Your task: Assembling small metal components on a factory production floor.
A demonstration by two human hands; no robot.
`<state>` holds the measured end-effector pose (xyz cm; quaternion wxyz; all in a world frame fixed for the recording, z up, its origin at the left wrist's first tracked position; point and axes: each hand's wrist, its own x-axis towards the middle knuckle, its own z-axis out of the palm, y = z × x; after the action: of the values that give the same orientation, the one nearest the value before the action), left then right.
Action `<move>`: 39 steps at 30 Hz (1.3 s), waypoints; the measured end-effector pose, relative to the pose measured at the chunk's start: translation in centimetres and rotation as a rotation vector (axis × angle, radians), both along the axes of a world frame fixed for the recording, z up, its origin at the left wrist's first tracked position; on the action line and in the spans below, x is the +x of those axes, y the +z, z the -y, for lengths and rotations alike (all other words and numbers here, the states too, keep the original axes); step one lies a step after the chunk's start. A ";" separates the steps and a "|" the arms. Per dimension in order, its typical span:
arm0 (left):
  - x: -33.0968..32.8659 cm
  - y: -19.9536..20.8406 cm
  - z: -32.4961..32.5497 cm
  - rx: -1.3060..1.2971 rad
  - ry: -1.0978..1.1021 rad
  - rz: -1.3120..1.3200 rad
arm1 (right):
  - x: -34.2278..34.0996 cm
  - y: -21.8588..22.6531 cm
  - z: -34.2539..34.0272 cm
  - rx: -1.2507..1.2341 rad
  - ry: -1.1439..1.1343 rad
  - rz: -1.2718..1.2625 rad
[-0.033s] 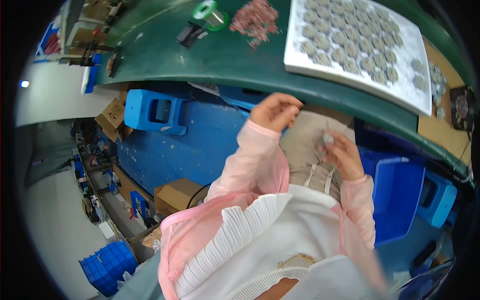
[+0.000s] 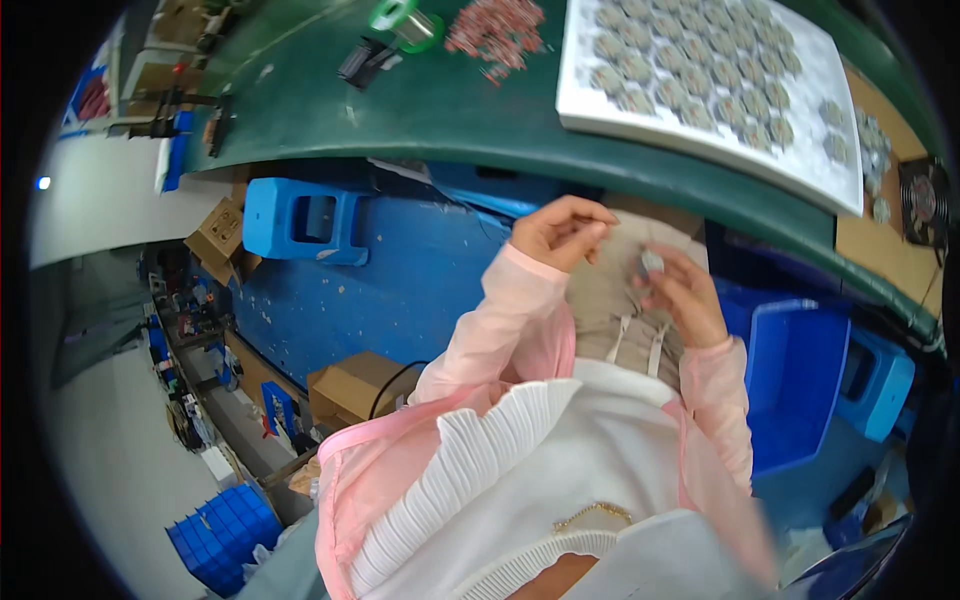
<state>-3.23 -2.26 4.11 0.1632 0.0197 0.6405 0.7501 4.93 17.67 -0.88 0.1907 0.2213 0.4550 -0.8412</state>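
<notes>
Above my lap, my right hand (image 2: 688,298) grips a small grey round part (image 2: 652,262) between thumb and fingers. To its left, my left hand (image 2: 562,234) is closed, thumb pressed against the curled fingers. Whatever is in that pinch, if anything, is too small to make out. The two hands are a short way apart, just in front of the green table's edge (image 2: 480,172). On the table at the upper right lies a white tray (image 2: 820,180) with rows of similar grey round parts (image 2: 695,80).
A pile of small red pieces (image 2: 495,35), a green spool of wire (image 2: 415,28) and a black object (image 2: 362,62) lie on the table. A blue bin (image 2: 795,390) stands at my right. Blue stools (image 2: 305,222) and a cardboard box (image 2: 360,390) are on the floor at left.
My left hand has moved slightly right, closer to the right hand. The right hand, still gripping the grey part, has shifted a little. The table scene has slid slightly up and left in view.
</notes>
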 end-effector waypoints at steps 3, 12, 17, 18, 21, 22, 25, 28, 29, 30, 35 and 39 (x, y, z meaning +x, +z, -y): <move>2.8 -3.1 -1.2 0.037 -0.125 0.171 | -0.3 0.0 0.6 0.132 -0.026 -0.071; 3.1 -6.7 -2.3 0.072 -0.035 0.207 | 0.5 -3.4 2.2 0.529 -0.008 -0.336; 3.7 -6.8 -2.4 0.021 -0.064 0.179 | 0.5 -3.2 2.3 0.532 0.017 -0.306; 3.7 -6.8 -2.4 0.021 -0.065 0.180 | 0.5 -3.2 2.3 0.532 0.017 -0.306; 3.6 -6.7 -2.5 -0.019 -0.058 0.191 | 0.5 -3.0 2.2 0.522 0.019 -0.297; 3.6 -6.6 -2.5 -0.032 -0.055 0.195 | 0.5 -3.0 2.2 0.519 0.020 -0.294; 3.5 -6.5 -2.6 -0.046 -0.074 0.176 | 0.4 -2.5 2.3 0.527 -0.006 -0.303; 3.4 -6.5 -2.5 -0.058 -0.092 0.157 | 0.4 -2.3 2.2 0.535 -0.031 -0.313; 3.4 -6.5 -2.5 -0.065 -0.085 0.162 | 0.4 -2.5 2.1 0.544 -0.037 -0.314; 3.4 -6.5 -2.5 -0.073 -0.078 0.167 | 0.5 -2.6 2.1 0.553 -0.042 -0.316; 3.2 -6.5 -2.5 -0.087 -0.051 0.167 | 1.0 -3.1 2.3 0.534 -0.073 -0.276; 3.4 -6.6 -2.6 -0.087 -0.029 0.157 | 1.2 -2.9 2.4 0.473 -0.070 -0.225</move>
<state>0.12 0.38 -2.52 0.2245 -0.0372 0.6575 0.7183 6.10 15.26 -3.83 0.0524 0.1803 0.6494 -0.7369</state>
